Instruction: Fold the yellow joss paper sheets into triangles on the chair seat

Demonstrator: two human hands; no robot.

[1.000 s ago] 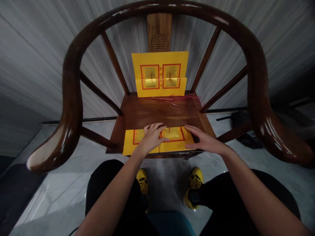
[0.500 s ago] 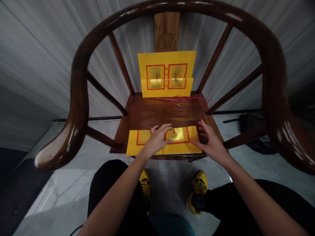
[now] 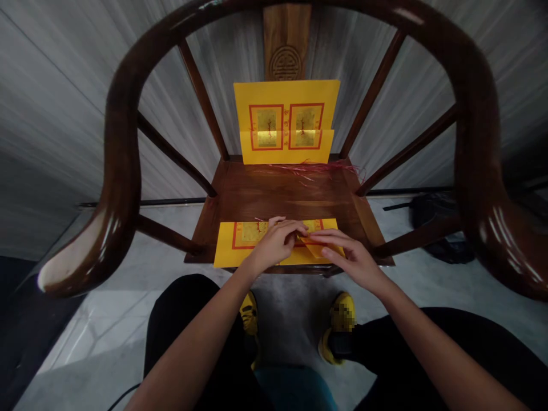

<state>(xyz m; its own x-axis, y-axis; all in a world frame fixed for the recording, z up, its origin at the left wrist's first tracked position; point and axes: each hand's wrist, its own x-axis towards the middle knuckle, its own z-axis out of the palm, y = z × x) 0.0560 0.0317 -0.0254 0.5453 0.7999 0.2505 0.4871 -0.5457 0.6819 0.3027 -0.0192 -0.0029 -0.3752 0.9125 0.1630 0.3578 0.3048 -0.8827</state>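
A yellow paper sheet [image 3: 226, 245] with red frames and gold patches lies along the front edge of the wooden chair seat [image 3: 274, 197]. Its right end is folded inward over itself. My right hand [image 3: 353, 260] rests on that folded part, its fingers pointing left and holding the paper. Curled over the middle of the sheet, my left hand [image 3: 274, 242] has its fingertips near those of my right hand; whether they pinch the paper is hard to tell. A second yellow sheet [image 3: 286, 91] of the same pattern stands against the chair back.
Red strings [image 3: 329, 168] lie at the rear of the seat. The dark curved armrest [image 3: 122, 171] rises around both sides. A black bag [image 3: 440, 228] is on the floor at right, and yellow shoes [image 3: 342, 317] are below the seat.
My right hand has moved left, bringing the sheet's right end over with it. My left hand's fingers are more curled. The view has shifted slightly.
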